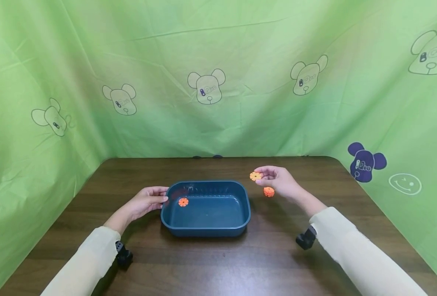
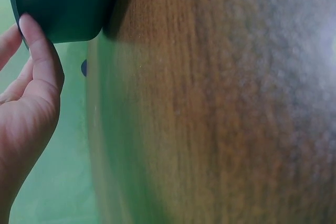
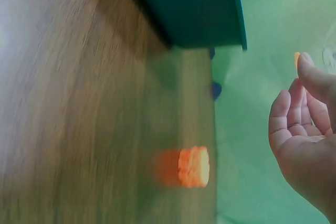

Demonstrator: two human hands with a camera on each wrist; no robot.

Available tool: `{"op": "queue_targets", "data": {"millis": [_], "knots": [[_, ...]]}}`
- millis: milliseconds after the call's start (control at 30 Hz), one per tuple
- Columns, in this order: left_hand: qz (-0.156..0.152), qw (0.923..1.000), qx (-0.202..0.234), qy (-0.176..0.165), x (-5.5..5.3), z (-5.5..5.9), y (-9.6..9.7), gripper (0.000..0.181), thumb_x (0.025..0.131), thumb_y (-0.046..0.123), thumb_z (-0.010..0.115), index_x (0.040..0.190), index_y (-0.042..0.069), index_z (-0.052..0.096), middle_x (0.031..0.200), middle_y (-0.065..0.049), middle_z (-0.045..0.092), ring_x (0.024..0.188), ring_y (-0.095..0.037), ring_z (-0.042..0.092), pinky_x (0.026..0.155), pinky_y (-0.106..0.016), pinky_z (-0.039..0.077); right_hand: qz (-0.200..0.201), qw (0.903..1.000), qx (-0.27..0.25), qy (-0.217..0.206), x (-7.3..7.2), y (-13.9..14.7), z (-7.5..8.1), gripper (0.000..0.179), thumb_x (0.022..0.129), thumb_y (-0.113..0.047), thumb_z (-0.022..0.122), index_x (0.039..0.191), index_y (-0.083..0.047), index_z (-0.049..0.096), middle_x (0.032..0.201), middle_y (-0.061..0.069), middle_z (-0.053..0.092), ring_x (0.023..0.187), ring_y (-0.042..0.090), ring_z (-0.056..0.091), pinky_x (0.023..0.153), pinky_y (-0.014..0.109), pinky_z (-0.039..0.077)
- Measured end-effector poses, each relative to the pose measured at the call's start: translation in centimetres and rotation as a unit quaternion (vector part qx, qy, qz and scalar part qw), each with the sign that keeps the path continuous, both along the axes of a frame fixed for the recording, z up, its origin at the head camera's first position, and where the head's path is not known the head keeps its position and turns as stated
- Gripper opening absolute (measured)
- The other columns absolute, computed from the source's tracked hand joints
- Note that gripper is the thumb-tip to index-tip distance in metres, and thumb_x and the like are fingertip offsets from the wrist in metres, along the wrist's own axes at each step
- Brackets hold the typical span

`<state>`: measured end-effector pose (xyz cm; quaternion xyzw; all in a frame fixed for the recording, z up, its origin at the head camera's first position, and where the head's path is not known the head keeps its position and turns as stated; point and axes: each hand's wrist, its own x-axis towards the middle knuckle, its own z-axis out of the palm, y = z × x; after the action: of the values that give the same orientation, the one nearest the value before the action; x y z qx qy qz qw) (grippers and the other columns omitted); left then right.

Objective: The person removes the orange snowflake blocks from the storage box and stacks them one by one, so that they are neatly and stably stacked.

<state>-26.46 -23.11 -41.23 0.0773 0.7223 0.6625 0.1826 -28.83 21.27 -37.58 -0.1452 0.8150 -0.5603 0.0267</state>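
A dark blue rectangular basin (image 1: 205,232) stands on the table, and one orange notched disc (image 1: 183,202) lies inside it near the left end. My left hand (image 1: 146,203) holds the basin's left rim; in the left wrist view its thumb lies against the basin wall (image 2: 63,9). To the right of the basin, my right hand (image 1: 277,181) pinches a lighter orange notched disc (image 1: 255,176) above the table. Below that hand a short stack of orange discs (image 1: 269,192) sits on the wood, also seen as a ridged stack (image 3: 193,167) in the right wrist view.
The brown wooden table (image 1: 203,267) has its far edge against a green curtain (image 1: 211,131) printed with bear heads. Black wrist devices hang under both sleeves, one on the left (image 1: 123,255) and one on the right (image 1: 306,238).
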Motion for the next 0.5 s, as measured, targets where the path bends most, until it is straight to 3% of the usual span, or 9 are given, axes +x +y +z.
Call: {"op": "queue_targets", "data": {"millis": [500], "knots": [[-0.003, 1.0, 0.002, 0.004, 0.0, -0.2, -0.1, 0.056, 0.095, 0.01, 0.063, 0.141, -0.011, 0.039, 0.122, -0.016, 0.06, 0.099, -0.019, 0.064, 0.081, -0.028, 0.053, -0.036, 0.9991, -0.011, -0.017, -1.1, 4.1, -3.0, 0.045, 0.087, -0.005, 0.072, 0.126, 0.01, 0.056, 0.097, 0.007, 0.062, 0.084, 0.009, 0.059, 0.076, 0.023, 0.051]]}}
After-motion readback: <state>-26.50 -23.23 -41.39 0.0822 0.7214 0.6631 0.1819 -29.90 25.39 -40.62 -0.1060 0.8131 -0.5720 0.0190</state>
